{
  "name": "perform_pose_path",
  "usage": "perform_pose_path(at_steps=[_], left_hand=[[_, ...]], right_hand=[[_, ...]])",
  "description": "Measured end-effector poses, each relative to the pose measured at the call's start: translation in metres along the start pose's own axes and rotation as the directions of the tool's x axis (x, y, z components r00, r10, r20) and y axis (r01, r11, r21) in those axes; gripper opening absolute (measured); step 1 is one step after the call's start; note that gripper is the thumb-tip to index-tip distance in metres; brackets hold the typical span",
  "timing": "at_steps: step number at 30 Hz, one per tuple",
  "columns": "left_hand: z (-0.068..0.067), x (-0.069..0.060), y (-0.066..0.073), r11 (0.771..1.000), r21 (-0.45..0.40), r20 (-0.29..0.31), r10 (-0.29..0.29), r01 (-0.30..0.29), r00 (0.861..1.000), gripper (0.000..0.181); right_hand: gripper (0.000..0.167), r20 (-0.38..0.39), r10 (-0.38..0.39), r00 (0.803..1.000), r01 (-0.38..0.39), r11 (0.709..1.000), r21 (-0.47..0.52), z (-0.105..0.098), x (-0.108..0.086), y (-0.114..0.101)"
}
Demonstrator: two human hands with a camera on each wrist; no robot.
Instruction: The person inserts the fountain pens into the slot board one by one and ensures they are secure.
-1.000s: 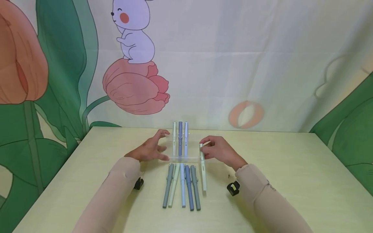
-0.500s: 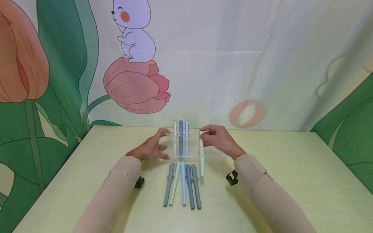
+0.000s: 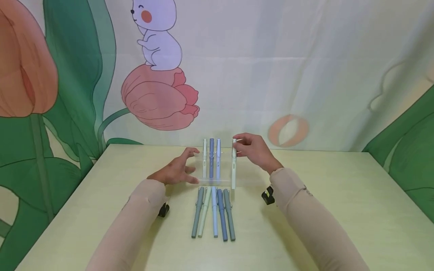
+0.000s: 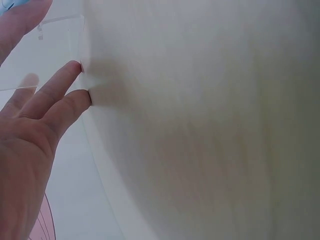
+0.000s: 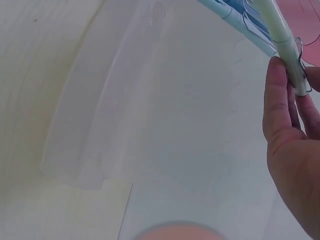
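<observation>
My right hand (image 3: 255,150) pinches a pale whitish-green clip pen (image 3: 234,165) near its capped top; the pen stands nearly upright over the clear plastic pen rack (image 3: 249,182). The right wrist view shows thumb and fingers on this pen (image 5: 285,47) beside its wire clip. Three pens lean side by side in the rack: a pale one (image 3: 205,158), a purple-blue one (image 3: 211,158) and a lavender one (image 3: 218,158). At the rack's left end, my left hand (image 3: 176,171) has its fingers spread, with fingertips at the rack's edge. Whether the held pen's lower end touches the rack is unclear.
In front of the rack, several pens lie on the table (image 3: 101,222): two grey-green (image 3: 197,212), one pale green (image 3: 204,212), one light blue (image 3: 214,212) and one darker blue (image 3: 222,214). A printed curtain (image 3: 230,75) hangs behind the table's far edge.
My right hand has moved away from me and up with the pale pen, from beside the loose pens to the rack, bringing it more upright. My left hand stays at the rack's left end.
</observation>
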State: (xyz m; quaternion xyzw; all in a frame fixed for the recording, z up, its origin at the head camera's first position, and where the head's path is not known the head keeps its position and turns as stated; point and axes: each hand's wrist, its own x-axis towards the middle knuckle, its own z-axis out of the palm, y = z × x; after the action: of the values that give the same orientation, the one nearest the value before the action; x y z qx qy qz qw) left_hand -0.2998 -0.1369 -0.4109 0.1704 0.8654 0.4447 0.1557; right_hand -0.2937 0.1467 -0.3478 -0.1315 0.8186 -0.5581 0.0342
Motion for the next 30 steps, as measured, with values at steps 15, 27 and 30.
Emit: perform_pose_path(at_steps=[15, 27, 30], left_hand=[[-0.001, -0.001, 0.001, 1.0, 0.021, 0.005, -0.006, 0.006, 1.0, 0.099], [-0.002, 0.0, 0.001, 1.0, 0.012, 0.01, -0.009, 0.009, 1.0, 0.1], [-0.001, -0.001, 0.002, 1.0, 0.007, 0.011, -0.003, 0.003, 1.0, 0.1]], right_hand=[[0.037, -0.038, -0.005, 0.999, 0.003, 0.999, -0.039, 0.002, 0.015, -0.009], [0.039, -0.04, -0.026, 0.999, 0.023, 0.998, -0.054, 0.005, 0.027, -0.01], [0.04, -0.037, -0.031, 0.999, 0.029, 0.998, -0.053, 0.008, 0.029, -0.01]])
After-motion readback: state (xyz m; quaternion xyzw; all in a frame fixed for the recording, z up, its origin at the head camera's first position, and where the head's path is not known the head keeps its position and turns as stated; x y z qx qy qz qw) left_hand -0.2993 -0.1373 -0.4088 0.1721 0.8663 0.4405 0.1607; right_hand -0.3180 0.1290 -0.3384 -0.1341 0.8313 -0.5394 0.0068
